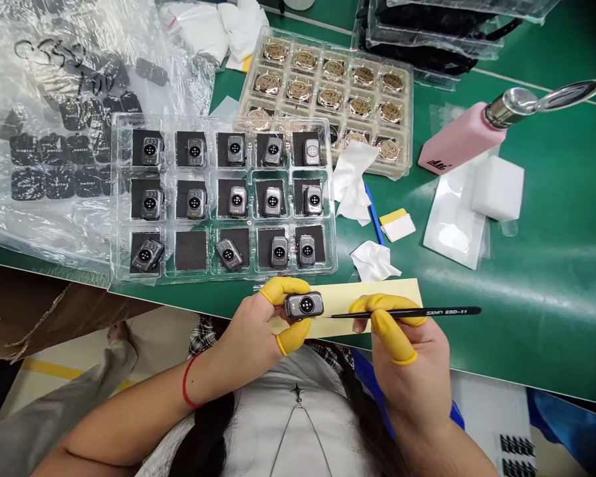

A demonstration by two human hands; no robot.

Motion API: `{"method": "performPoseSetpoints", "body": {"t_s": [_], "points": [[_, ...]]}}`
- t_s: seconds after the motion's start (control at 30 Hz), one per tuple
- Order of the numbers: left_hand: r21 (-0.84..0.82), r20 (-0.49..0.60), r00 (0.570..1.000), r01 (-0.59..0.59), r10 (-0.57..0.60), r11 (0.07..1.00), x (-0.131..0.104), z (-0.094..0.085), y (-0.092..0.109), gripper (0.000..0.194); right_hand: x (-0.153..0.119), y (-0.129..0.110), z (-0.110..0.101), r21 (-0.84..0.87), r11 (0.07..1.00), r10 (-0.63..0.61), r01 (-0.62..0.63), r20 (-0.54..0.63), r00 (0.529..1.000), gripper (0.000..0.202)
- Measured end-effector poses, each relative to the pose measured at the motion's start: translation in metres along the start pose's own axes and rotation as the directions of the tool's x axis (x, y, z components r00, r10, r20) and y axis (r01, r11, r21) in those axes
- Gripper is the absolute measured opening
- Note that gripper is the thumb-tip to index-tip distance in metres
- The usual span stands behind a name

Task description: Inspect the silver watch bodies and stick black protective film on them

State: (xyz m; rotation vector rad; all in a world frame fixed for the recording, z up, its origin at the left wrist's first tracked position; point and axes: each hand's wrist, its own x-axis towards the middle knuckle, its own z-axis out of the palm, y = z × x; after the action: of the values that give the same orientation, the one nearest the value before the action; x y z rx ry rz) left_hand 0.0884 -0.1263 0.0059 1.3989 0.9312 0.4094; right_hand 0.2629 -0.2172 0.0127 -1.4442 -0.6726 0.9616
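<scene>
In my left hand, between thumb and finger in yellow finger cots, is a dark watch body with its sensor back facing up. My right hand, also in yellow cots, pinches black tweezers marked ESD-11. Their tips point left, close to the watch's right end; whether they touch it I cannot tell. A pale yellow sheet lies beneath both hands. Just beyond is a clear tray of similar watch bodies on black pads; one front-row compartment, second from left, shows only its pad.
Behind stands another tray of round gold pieces. White cloths, a blue stick and a yellow-white pad lie right of the trays. A pink bottle and white block are farther right. Plastic bags cover the left.
</scene>
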Motion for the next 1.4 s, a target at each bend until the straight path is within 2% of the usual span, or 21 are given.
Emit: {"method": "performPoseSetpoints", "body": {"t_s": [0.13,0.27,0.73,1.1,1.3,1.4], "points": [[-0.283,0.029,0.996,0.086,-0.081,0.955,0.001,0.003,0.007,0.031,-0.003,0.007,-0.001,-0.041,0.999,0.019,-0.019,-0.01,1.0,0.009],[-0.427,0.056,0.994,0.11,-0.095,0.897,0.002,0.005,0.01,0.032,-0.005,0.008,0.002,-0.044,0.999,0.011,-0.011,0.009,1.0,0.012],[-0.502,0.051,0.993,0.114,-0.102,0.858,0.002,0.006,0.006,0.036,-0.004,0.006,0.006,-0.051,0.997,-0.06,0.059,-0.016,0.998,0.007],[-0.495,0.071,0.989,0.146,-0.128,0.857,0.003,0.004,0.009,0.035,-0.005,0.001,0.009,0.114,0.993,-0.032,0.035,-0.022,0.999,0.01],[-0.517,0.054,0.992,0.124,-0.112,0.847,0.003,0.006,0.009,0.036,-0.003,0.006,0.006,0.026,0.999,-0.028,0.029,-0.005,1.0,0.011],[-0.524,0.064,0.989,0.149,-0.136,0.838,0.002,0.005,0.008,0.037,-0.002,0.007,0.006,0.011,0.999,-0.038,0.038,0.002,0.999,0.01]]}}
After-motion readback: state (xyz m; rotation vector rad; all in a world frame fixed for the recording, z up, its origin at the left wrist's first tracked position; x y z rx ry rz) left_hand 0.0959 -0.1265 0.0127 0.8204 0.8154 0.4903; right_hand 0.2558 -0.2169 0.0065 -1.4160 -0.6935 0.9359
